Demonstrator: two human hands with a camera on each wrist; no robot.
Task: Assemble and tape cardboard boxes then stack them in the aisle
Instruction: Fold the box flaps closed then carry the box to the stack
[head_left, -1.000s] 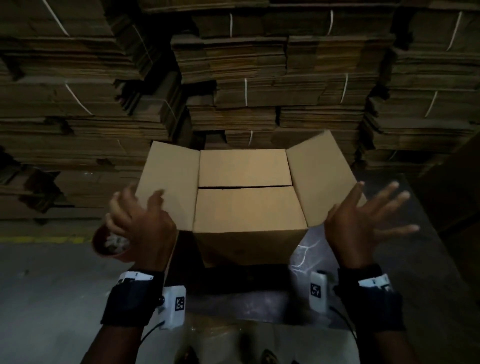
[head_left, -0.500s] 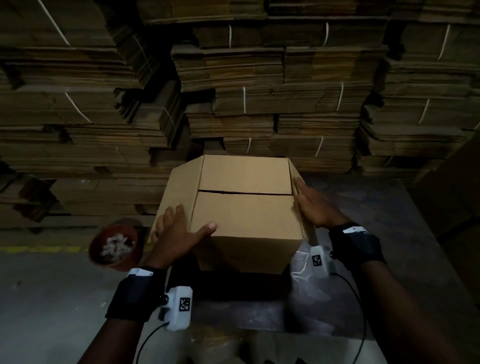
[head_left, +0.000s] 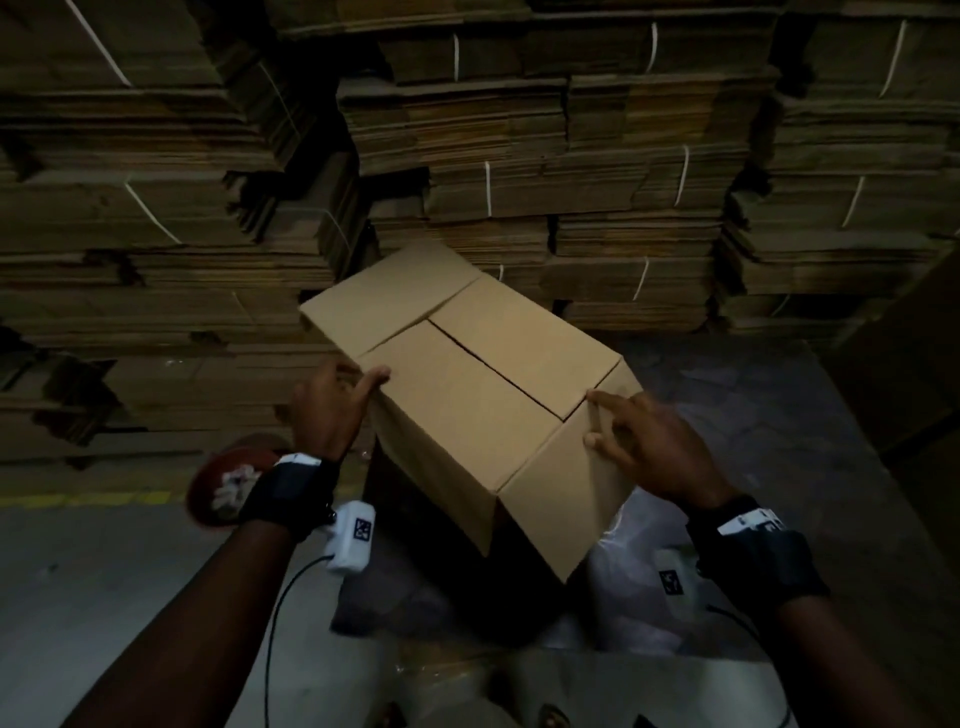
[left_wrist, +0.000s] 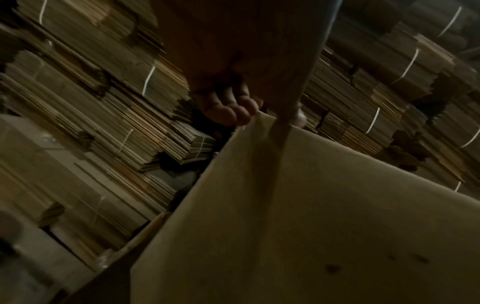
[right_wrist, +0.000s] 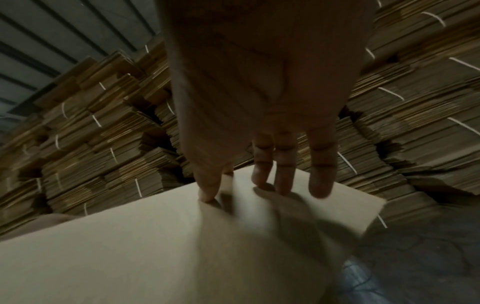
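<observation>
Both hands are steadying a cardboard box (head_left: 483, 400) that is sitting tilted and turned between them, its flaps folded shut with the centre seam still untaped. The left hand (head_left: 327, 410) is gripping the box's near-left corner, thumb hooked over the top edge and fingers (left_wrist: 233, 113) curled around the side. The right hand (head_left: 644, 447) is lying flat with straight fingers (right_wrist: 283, 176) pressing on the side panel just past its palm. A reddish roll, probably tape (head_left: 228, 488), is lying just behind the left wrist, though the light is too dim to be sure. To do this well, the hands should be squaring the box first, keeping the flap edges meeting evenly along the seam before any tape is going on.
</observation>
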